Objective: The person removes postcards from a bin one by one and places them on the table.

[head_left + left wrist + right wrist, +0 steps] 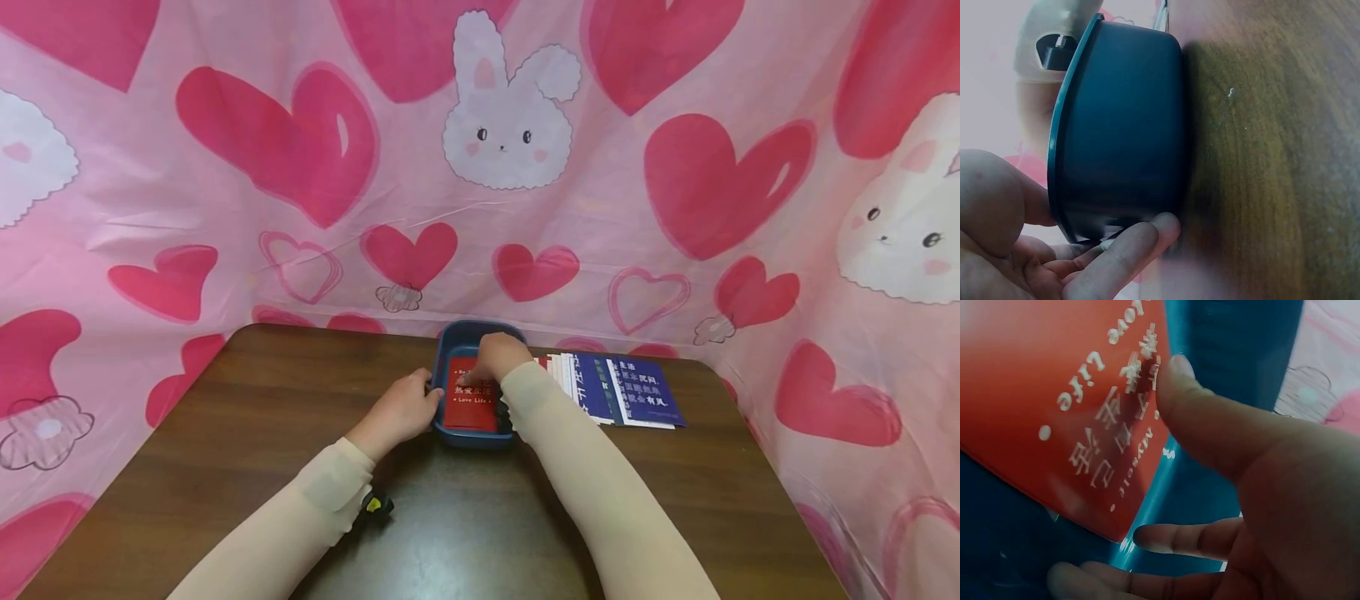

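A dark blue bin (pixel 472 439) stands on the brown table (pixel 285 400), with a red card (pixel 468 410) printed "Love Life" lying in it. My left hand (pixel 429 398) grips the bin's left rim; in the left wrist view the thumb sits at the rim and the fingers (pixel 1129 250) lie along the bin's outer wall (pixel 1122 125). My right hand (pixel 491 362) reaches into the bin from above. In the right wrist view it pinches the red card (pixel 1054 394), thumb (pixel 1175 381) on the printed face and fingers (pixel 1172 537) underneath, against the bin's wall (pixel 1235 337).
A fanned row of blue and white printed cards (pixel 630 392) lies on the table just right of the bin. Pink cloth with hearts and rabbits (pixel 495 167) walls in the table at the back and on both sides.
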Demonstrator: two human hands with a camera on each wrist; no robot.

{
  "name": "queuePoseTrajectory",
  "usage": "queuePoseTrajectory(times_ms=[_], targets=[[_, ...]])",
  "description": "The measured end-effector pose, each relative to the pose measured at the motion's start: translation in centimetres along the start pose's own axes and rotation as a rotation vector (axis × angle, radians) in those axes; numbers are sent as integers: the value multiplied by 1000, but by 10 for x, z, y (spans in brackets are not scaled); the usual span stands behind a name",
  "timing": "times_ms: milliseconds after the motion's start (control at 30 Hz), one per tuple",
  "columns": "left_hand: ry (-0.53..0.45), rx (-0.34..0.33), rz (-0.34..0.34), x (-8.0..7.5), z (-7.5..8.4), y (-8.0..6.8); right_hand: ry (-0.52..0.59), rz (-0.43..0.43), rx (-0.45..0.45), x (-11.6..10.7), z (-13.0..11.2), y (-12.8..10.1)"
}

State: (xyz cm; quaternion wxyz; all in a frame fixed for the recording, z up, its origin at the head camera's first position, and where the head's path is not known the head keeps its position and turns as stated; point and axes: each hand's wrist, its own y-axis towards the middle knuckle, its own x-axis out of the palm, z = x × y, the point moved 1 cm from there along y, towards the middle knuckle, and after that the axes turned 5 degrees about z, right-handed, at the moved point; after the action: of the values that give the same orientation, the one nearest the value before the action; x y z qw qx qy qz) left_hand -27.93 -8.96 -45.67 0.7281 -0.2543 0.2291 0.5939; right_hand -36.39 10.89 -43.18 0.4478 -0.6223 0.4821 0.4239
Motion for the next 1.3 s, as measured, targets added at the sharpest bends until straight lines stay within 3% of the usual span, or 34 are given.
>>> queuePoseTrajectory(times_ms=[400, 733, 1033, 1300], targets=[[13, 12, 7, 0, 1, 0, 31, -11, 8, 6, -6, -2], [14, 6, 9, 0, 1, 0, 117, -20, 43, 5, 0, -5], [26, 13, 14, 1, 0, 0, 69, 111, 29, -6, 4, -2], [29, 28, 31, 0, 1, -2, 154, 204, 37, -19, 11, -1]])
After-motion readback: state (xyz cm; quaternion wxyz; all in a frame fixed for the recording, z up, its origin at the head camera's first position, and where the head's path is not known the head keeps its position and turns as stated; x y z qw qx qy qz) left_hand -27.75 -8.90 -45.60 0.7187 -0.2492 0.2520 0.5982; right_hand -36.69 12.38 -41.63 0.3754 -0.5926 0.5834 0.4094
